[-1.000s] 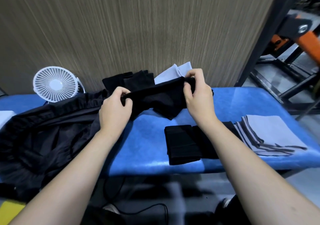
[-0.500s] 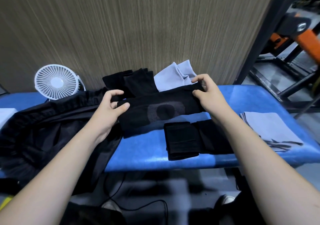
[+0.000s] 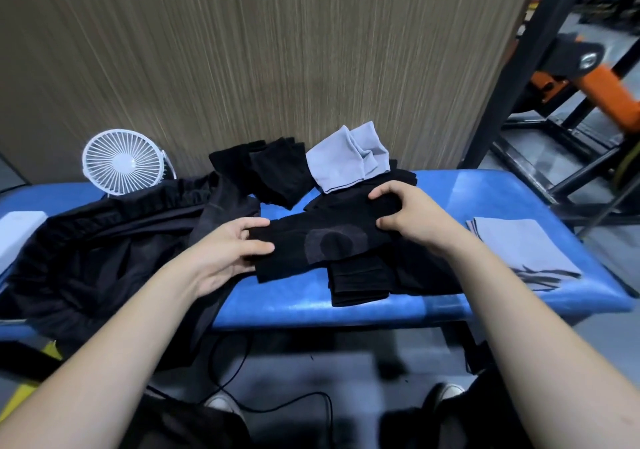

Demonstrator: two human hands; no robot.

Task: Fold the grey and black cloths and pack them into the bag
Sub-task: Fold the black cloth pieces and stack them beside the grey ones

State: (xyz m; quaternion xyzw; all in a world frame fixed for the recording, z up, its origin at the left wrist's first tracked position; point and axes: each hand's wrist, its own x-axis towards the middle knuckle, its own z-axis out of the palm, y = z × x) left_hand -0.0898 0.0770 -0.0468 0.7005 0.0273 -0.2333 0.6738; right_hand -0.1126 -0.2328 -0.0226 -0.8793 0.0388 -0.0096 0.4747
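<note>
Lowered since half a second ago, the black cloth (image 3: pixel 322 244) now lies partly over the folded black stack (image 3: pixel 360 280) on the blue padded table (image 3: pixel 519 199). Left hand (image 3: pixel 227 253) pinches its left end between thumb and fingers; right hand (image 3: pixel 414 216) grips its right end with curled fingers. The black bag (image 3: pixel 104 241) sprawls open on the left, its contents not discernible. Unfolded black and grey cloths (image 3: pixel 346 164) are heaped at the back, folded grey cloths (image 3: pixel 523 251) lie on the right. A white fan (image 3: pixel 121 161) stands before the wood-grain wall (image 3: pixel 277 50).
</note>
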